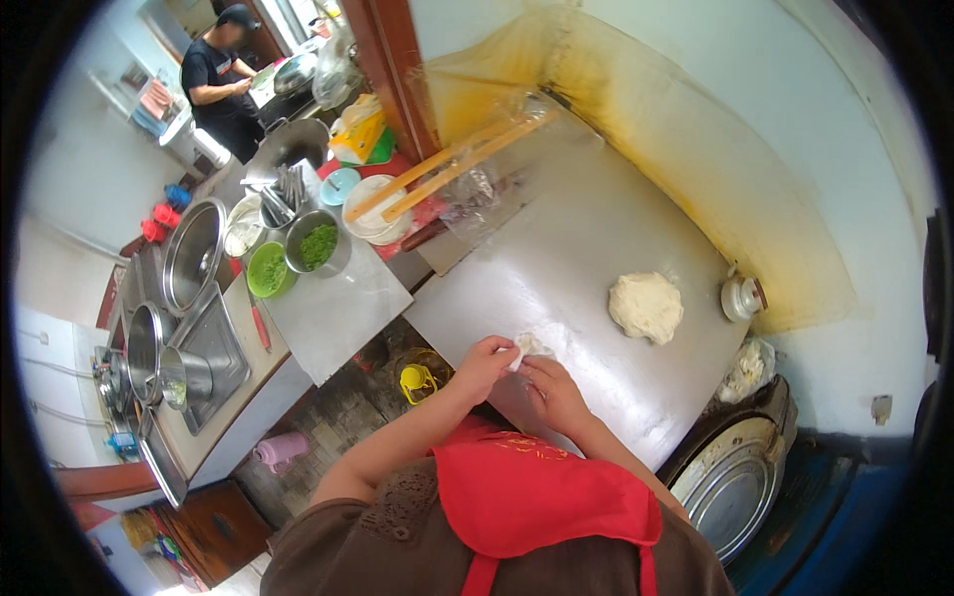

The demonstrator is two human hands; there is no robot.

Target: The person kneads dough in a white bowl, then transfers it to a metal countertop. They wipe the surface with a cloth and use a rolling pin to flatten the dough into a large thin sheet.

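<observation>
My left hand (pixel 483 366) and my right hand (pixel 555 391) are close together over the near edge of a metal-topped table (pixel 581 246). Between their fingertips is a small crumpled white piece, perhaps tissue or cloth (pixel 531 346). The thumb and fingers of my left hand pinch it, and the fingers of my right hand grip its lower side. Farther right, a large rounded lump of pale dough (pixel 646 307) rests on the metal top, apart from both hands.
A lidded metal pot (pixel 741 298) stands by the wall. Wooden sticks (pixel 469 164) cross the back left. Left are chopped greens in a metal bowl (pixel 317 242), a red-handled knife (pixel 259 326) and basins (pixel 192 253). A yellow container (pixel 417 381) stands below. Another person (pixel 220 82) works far left.
</observation>
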